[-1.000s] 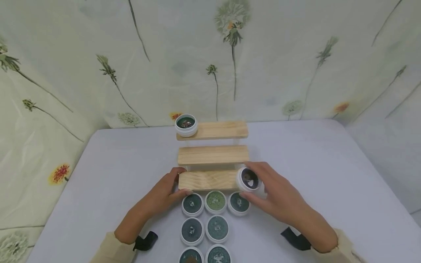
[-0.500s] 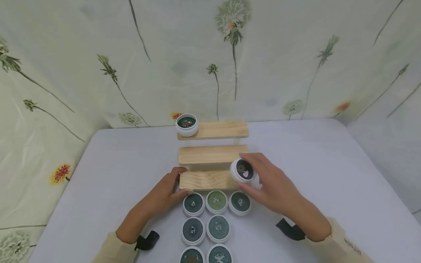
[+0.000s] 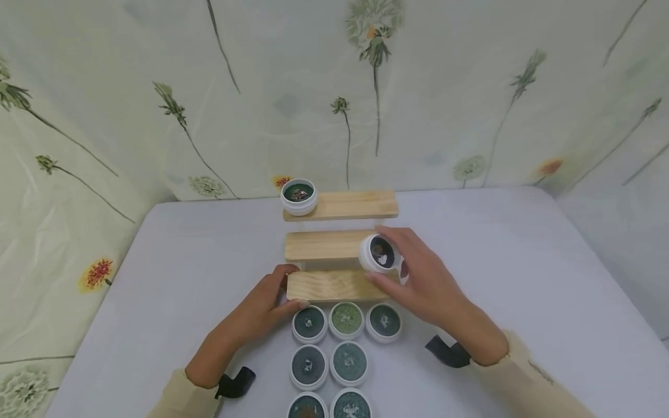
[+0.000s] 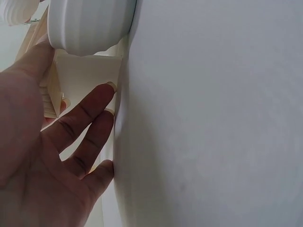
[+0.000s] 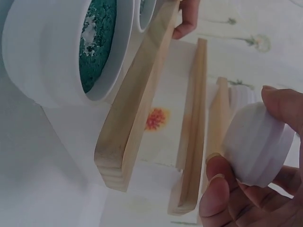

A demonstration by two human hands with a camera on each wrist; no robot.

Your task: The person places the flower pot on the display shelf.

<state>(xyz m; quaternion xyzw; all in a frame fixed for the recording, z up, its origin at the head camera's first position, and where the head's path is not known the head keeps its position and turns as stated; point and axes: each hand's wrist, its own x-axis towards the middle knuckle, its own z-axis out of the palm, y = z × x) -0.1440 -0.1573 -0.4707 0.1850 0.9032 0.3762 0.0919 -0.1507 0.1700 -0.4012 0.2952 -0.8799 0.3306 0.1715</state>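
Note:
A small white round jar (image 3: 368, 255) with a dark filling and a pale fleck is held by my right hand (image 3: 428, 278), thumb on the near side and fingers on the far side. It is tilted, in front of the right end of the middle shelf of a three-step wooden stand (image 3: 324, 247). The right wrist view shows the jar's white underside (image 5: 258, 144) between fingers and thumb, apart from the wood. My left hand (image 3: 261, 305) grips the left end of the lowest shelf (image 3: 329, 285), thumb at the front; its other fingers (image 4: 90, 113) extend below in the left wrist view.
One jar (image 3: 299, 204) with a green filling stands at the left end of the top shelf. Several similar jars (image 3: 347, 320) are set in rows in front of the stand on the white-covered table (image 3: 209, 244). A flower-printed cloth (image 3: 261, 116) hangs behind.
My right hand has lifted the jar up and leftward, from beside the lowest shelf's right end to the middle shelf's height. My left hand keeps its place on the stand.

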